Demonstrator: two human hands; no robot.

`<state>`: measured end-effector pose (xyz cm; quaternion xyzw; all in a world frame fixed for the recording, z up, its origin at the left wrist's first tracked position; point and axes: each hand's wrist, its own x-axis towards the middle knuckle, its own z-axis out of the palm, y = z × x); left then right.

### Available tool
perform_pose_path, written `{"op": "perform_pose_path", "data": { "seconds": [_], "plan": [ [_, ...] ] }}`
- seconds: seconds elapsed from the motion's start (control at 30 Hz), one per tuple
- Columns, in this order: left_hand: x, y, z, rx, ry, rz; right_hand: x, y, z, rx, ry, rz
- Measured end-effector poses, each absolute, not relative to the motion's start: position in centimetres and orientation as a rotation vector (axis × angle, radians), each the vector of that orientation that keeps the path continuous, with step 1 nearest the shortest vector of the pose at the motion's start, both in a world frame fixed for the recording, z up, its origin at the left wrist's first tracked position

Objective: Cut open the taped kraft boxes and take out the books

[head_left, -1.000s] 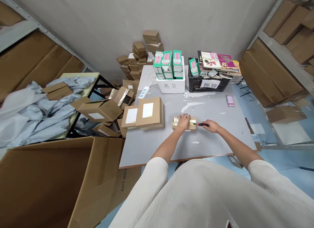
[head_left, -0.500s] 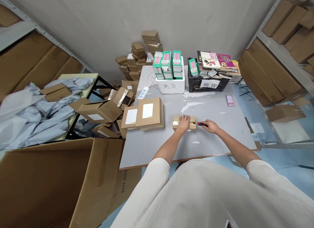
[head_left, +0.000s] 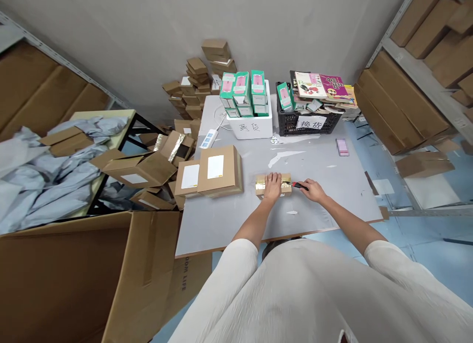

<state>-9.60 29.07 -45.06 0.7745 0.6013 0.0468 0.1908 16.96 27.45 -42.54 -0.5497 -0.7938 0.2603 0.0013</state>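
A small brown cardboard box [head_left: 284, 189] with shiny gold tape lies on the grey table [head_left: 236, 220], just ahead of me. My left hand [head_left: 272, 186] rests on top of it, fingers stretched over the taped lid and pressing down. In my right hand [head_left: 313, 190] is a utility knife [head_left: 300, 186] with a red and black handle, pointing left. Its tip meets the box's right end at the tape; the blade itself is too small to make out clearly.
Two larger labelled cartons [head_left: 221, 170] stand to the left. Behind are a white bin [head_left: 253, 128] of green-pink boxes, a black crate [head_left: 310, 123] with books, and a power strip [head_left: 209, 138]. A big open carton [head_left: 151, 264] is at the lower left.
The head view has shifted slightly, so most things appear a little further left. Both hands, the knife and the small box keep nearly the same places relative to each other.
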Motion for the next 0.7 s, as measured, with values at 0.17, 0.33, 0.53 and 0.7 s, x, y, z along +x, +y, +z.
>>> {"op": "perform_pose_path", "data": {
  "seconds": [0.17,0.33,0.53,0.7],
  "plan": [
    [-9.6,29.1,-44.9,2.151,1.676,0.143,17.4,27.4,-42.6,-1.732,-2.495,0.808],
    [-9.4,29.1,-44.8,2.13,1.7,0.16,17.0,27.2,-42.7,-1.797,-2.464,0.789],
    [-9.4,29.0,-44.8,2.137,1.711,0.159,17.6,28.3,-42.3,-1.725,-2.539,0.803],
    [-9.5,28.8,-44.6,2.14,1.705,0.156,19.5,28.9,-42.1,-1.655,-2.592,0.742]
  ]
}}
